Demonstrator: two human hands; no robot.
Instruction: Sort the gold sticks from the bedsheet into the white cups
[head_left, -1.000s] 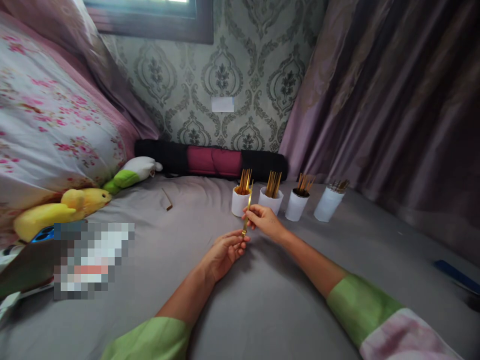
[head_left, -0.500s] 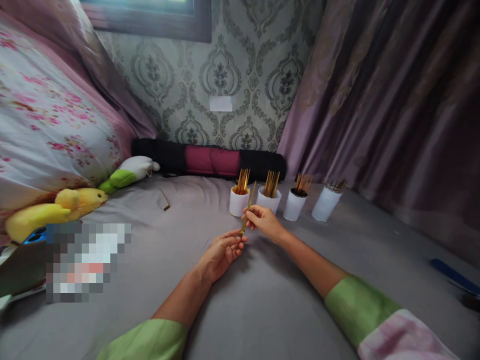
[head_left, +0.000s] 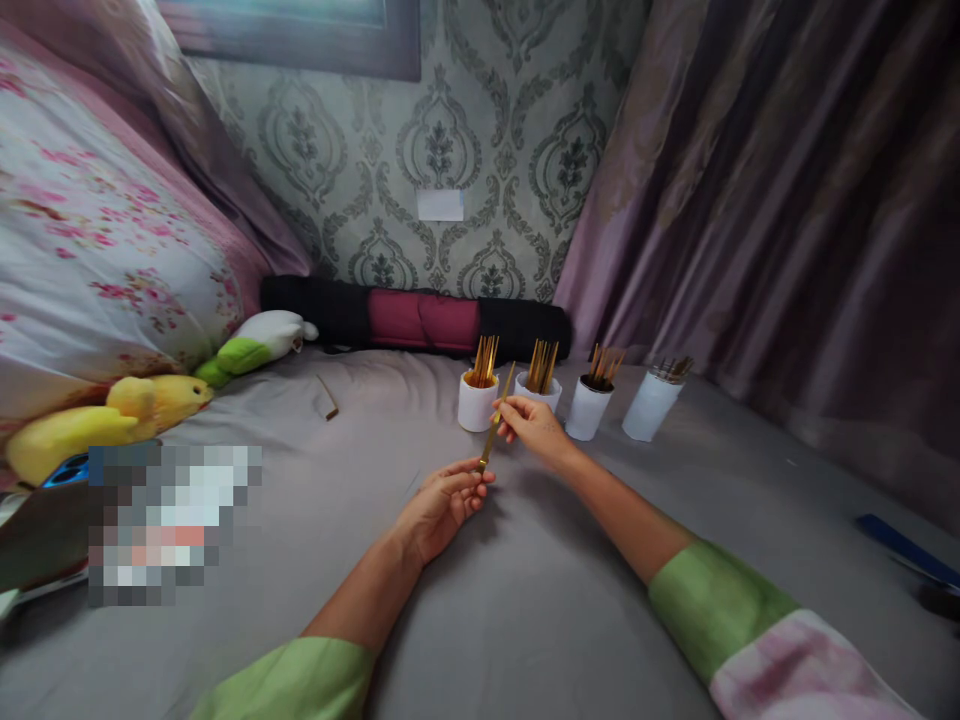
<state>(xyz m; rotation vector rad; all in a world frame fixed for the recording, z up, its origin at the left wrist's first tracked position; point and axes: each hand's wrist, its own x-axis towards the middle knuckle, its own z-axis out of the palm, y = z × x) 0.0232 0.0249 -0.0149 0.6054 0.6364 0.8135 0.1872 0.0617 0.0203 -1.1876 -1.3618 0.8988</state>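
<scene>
A thin gold-coloured stick (head_left: 489, 447) slants upward between my two hands, with a shiny band near its lower end. The fingers of my left hand (head_left: 442, 510) are closed on that lower end. Higher up, my right hand (head_left: 538, 428) pinches the same stick between thumb and fingers. Just beyond my hands stand a white cup (head_left: 477, 410) of golden sticks (head_left: 486, 362) and a second white cup (head_left: 553, 396), partly hidden by my right hand. To their right are a third white cup (head_left: 588, 414) and a tilted fourth one (head_left: 648, 410), each with thin sticks in it.
A small strip (head_left: 331, 411) lies on the grey sheet (head_left: 525, 610) at left. Beside it are plush toys (head_left: 161, 400) and a blurred-out item (head_left: 180, 525). A black and maroon roll (head_left: 424, 320) lies along the wall. A dark blue object (head_left: 904, 548) lies far right.
My right hand has shifted slightly up and to the right along the stick. My left hand stays nearly still at the lower end.
</scene>
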